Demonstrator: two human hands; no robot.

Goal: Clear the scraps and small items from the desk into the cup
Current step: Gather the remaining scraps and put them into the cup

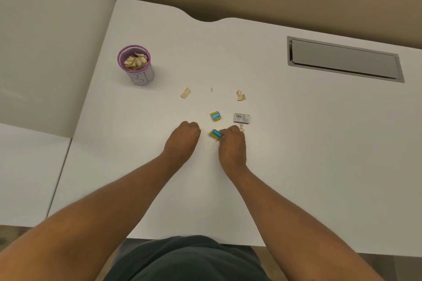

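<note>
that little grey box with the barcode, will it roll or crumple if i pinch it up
The grey box looks flat and rectangular, lying on its broad face, so rolling seems unlikely. Its crisp edges suggest thin card: probably light, and hard squeezing might dent it.

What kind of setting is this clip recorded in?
Probably an office cubicle or workstation: a white desk with a metal cable-access hatch, partition panels along its left and far sides, and a purple-rimmed pen cup holding paper scraps.

White desk [296,143] — cup [137,68], scraps [185,93]
</note>
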